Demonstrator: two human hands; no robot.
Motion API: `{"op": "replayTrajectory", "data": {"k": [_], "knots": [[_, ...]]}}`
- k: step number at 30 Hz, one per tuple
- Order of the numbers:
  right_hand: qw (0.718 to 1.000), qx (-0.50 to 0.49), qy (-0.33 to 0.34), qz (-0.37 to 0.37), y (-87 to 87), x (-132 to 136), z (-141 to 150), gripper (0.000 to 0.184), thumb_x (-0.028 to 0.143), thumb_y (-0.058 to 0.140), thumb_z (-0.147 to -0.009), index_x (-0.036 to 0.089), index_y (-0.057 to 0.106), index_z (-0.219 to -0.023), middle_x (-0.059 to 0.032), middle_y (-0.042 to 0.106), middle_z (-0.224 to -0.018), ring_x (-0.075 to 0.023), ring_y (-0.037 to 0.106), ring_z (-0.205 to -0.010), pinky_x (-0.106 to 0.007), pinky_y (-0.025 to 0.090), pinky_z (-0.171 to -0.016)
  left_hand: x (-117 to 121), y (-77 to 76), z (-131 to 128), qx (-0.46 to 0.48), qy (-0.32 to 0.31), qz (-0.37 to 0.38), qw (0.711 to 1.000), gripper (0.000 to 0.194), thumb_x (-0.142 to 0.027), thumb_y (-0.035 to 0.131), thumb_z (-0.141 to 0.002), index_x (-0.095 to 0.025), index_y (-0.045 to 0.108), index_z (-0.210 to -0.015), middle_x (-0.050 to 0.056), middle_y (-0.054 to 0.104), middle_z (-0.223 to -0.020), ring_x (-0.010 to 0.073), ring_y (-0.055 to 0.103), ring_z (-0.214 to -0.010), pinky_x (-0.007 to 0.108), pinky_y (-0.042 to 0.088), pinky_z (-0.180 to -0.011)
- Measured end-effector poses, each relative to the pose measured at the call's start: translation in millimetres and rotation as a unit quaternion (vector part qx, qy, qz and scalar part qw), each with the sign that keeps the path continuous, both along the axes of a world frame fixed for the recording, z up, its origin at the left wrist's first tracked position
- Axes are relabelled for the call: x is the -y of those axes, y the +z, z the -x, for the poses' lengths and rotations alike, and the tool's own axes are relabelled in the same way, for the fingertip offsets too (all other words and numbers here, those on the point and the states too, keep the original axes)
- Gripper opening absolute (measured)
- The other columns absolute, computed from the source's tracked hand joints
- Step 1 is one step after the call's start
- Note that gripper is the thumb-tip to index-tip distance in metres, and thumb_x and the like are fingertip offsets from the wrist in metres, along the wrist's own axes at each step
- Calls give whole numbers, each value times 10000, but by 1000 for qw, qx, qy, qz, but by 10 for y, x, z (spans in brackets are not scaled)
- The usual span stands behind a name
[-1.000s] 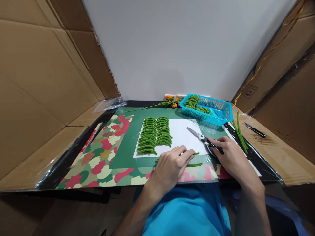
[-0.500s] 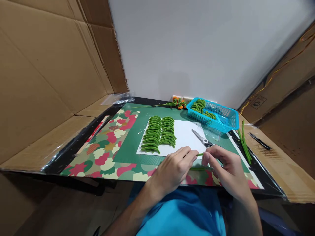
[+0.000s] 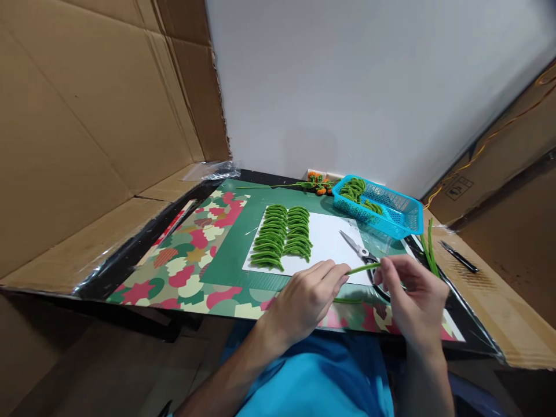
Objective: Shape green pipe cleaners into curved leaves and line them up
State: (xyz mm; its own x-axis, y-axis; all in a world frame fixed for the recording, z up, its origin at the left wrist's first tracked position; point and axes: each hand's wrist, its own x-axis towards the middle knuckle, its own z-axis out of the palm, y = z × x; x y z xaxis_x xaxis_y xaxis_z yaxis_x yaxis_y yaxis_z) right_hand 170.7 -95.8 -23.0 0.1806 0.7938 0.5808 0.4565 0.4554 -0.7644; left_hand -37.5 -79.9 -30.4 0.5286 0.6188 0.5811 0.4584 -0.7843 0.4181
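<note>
A short length of green pipe cleaner [image 3: 364, 269] stretches between my two hands. My left hand [image 3: 306, 289] is closed around its left end, fingers pressed together. The thumb and forefinger of my right hand [image 3: 412, 292] pinch its other end. Just beyond the hands lie scissors [image 3: 361, 250], blades apart, with one handle partly behind my right hand. Curved green pieces lie in two columns [image 3: 271, 237] on a white sheet [image 3: 325, 234]. Another green strip [image 3: 347, 300] rests on the table edge below my left hand.
A blue plastic basket [image 3: 402, 223] at the back right holds curved green pieces [image 3: 354, 188]. Orange flowers on a green stem [image 3: 320, 184] lie by the wall. Long green stems [image 3: 429, 249] and a black-handled tool [image 3: 459, 256] are at right. Cardboard walls [image 3: 87, 104] flank the table.
My right hand has moved right, away from my left hand, and a longer stretch of the pipe cleaner now shows between them. My left hand has stayed nearly in place.
</note>
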Motion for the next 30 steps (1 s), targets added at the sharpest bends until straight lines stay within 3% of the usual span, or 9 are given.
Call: {"op": "replayTrajectory", "data": {"k": [6, 11, 13, 16, 23, 26, 30], "knots": [[976, -14, -190, -107, -113, -66, -154, 232, 362, 752, -970, 168, 724, -844, -7, 680, -663, -142, 625, -544, -266, 519, -558, -25, -43, -3, 1, 17, -30, 999, 200, -171, 490, -1113, -156, 657, -1223, 56, 723, -951, 206, 711, -849, 330, 550, -720], [952, -32, -261, -153, -149, -96, -129, 222, 375, 766, -957, 161, 741, -900, -13, 690, -678, -161, 648, -529, -301, 552, -548, -29, -73, -1, 2, 27, -36, 999, 192, -164, 500, -1107, -158, 673, -1191, 62, 756, -947, 215, 747, -848, 345, 583, -742], [955, -67, -234, -167, -126, -96, -80, 191, 344, 788, -945, 163, 741, -908, -4, 690, -681, -157, 658, -513, -295, 553, -524, -31, -78, 1, 11, 26, -38, 999, 188, -155, 504, -1105, -157, 671, -1192, 72, 782, -988, 218, 771, -880, 347, 601, -775], [970, -132, -136, -151, -70, -84, 15, 147, 288, 825, -919, 164, 746, -912, 2, 708, -672, -153, 666, -489, -275, 548, -472, -33, -70, 6, 25, 18, -39, 999, 178, -145, 521, -1099, -160, 663, -1206, 77, 804, -1044, 216, 792, -910, 339, 614, -797], [981, -190, 26, -30, -13, -78, 207, 159, 287, 824, -918, 181, 799, -1035, -72, 821, -883, -176, 728, -612, -256, 590, -445, -29, -52, 16, 26, -1, -29, 999, 163, -141, 531, -1095, -163, 663, -1188, 66, 797, -1050, 202, 784, -928, 321, 605, -796], [980, -192, 45, -5, -37, -77, 244, 186, 278, 830, -914, 187, 790, -1071, -67, 828, -875, -167, 715, -579, -261, 602, -462, -23, -53, 16, 19, 4, -22, 1000, 154, -153, 524, -1098, -169, 669, -1148, 53, 780, -995, 195, 766, -892, 311, 582, -759], [993, -112, 9, -25, -97, -67, 252, 197, 257, 786, -950, 204, 789, -1140, -61, 819, -912, -192, 752, -693, -301, 645, -592, -13, -35, 10, 21, 20, -6, 1000, 132, -182, 528, -1099, -172, 657, -1075, 30, 737, -906, 176, 723, -795, 300, 538, -703]]}}
